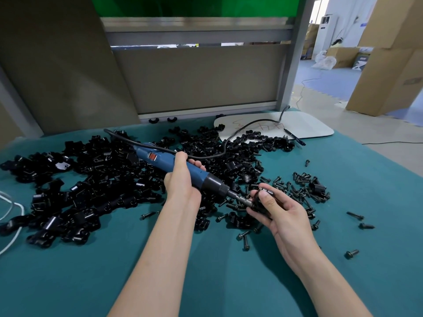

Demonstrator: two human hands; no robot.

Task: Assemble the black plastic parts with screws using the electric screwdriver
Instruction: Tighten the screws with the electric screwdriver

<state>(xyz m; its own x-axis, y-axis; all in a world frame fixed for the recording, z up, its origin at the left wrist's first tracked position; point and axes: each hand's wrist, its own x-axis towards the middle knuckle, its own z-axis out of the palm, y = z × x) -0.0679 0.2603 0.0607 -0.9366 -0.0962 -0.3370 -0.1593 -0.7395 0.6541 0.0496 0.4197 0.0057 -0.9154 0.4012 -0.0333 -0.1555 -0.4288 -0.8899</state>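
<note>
My left hand [180, 179] grips the blue electric screwdriver [160, 160] around its body, the tool lying nearly level and pointing right. Its metal bit [240, 197] meets a black plastic part [261, 203] that my right hand [279, 209] holds between thumb and fingers just above the table. The part is mostly hidden by my fingers. A large heap of black plastic parts [96, 179] spreads over the left and middle of the green table. Loose black screws [299, 186] lie scattered to the right of my hands.
The screwdriver's black cable [219, 152] runs back over the heap to a white board [297, 126] at the far right. A grey partition [194, 76] closes the back edge. A white cord [13, 225] lies at the left. Bare green cloth [91, 282] lies nearest me.
</note>
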